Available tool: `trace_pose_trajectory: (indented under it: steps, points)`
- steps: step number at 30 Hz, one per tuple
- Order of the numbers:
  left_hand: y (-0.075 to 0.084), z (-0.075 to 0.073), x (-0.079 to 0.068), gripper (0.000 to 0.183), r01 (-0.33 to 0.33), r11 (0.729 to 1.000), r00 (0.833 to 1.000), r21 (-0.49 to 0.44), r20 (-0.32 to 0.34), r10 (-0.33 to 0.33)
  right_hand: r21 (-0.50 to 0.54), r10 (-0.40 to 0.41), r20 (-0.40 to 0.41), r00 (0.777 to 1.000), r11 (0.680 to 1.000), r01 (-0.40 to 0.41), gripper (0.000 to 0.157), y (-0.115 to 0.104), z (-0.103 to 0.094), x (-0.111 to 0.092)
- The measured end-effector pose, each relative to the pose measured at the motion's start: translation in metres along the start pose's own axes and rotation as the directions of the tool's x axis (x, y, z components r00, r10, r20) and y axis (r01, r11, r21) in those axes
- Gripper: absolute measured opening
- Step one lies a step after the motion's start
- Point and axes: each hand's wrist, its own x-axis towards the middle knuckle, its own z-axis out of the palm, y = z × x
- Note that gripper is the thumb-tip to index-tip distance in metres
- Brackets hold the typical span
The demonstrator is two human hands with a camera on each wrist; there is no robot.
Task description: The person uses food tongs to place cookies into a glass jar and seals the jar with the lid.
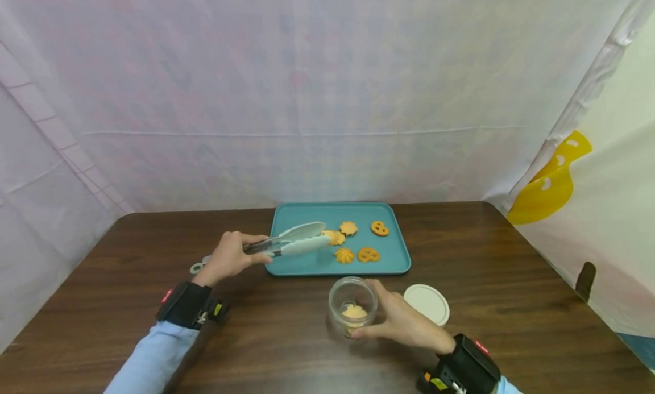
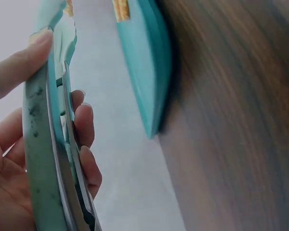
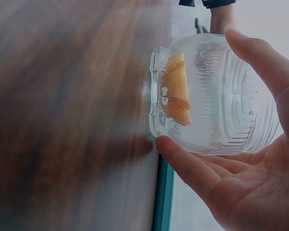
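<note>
My left hand grips a pair of metal tongs with pale green tips, thumb on one arm and fingers round the other. Between the tips, over the teal tray, is a flower-shaped cookie. On the tray lie two more flower-shaped cookies, one at the back and one nearer, and two pretzel-shaped cookies. With thumb and fingers round its side, my right hand holds a clear glass jar. The jar stands open at the top, with cookies at its bottom.
A round white lid lies on the brown wooden table, just right of the jar. White cloth hangs behind the table and at both sides. A yellow shape shows on the right-hand cloth.
</note>
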Motion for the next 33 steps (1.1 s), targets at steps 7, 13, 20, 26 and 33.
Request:
trace_pose_trajectory:
  steps: [7,13,20,26,33]
  points:
    - [0.012,-0.006,-0.008,0.052,-0.063,0.997,0.998,-0.046,0.006,0.063,-0.007,-0.004,-0.001,1.0,1.0,0.004,0.08,0.0,0.0,0.0]
    - [0.013,-0.01,-0.015,0.052,-0.103,0.992,0.995,-0.066,0.008,0.104,-0.01,0.001,0.001,1.0,1.0,-0.001,0.08,0.0,0.0,0.0]
    - [0.015,-0.013,-0.022,0.051,-0.202,0.975,0.979,-0.095,0.013,0.204,-0.015,0.012,0.001,1.0,1.0,-0.012,0.08,0.0,0.0,-0.001]
    - [0.02,-0.01,-0.023,0.051,-0.243,0.962,0.967,-0.121,0.043,0.25,-0.003,0.025,0.013,1.0,1.0,-0.025,0.081,0.0,-0.001,-0.001]
    - [0.022,-0.006,-0.024,0.052,-0.266,0.953,0.956,-0.144,0.087,0.28,-0.014,0.065,0.031,0.997,0.998,-0.065,0.084,-0.001,-0.001,-0.002]
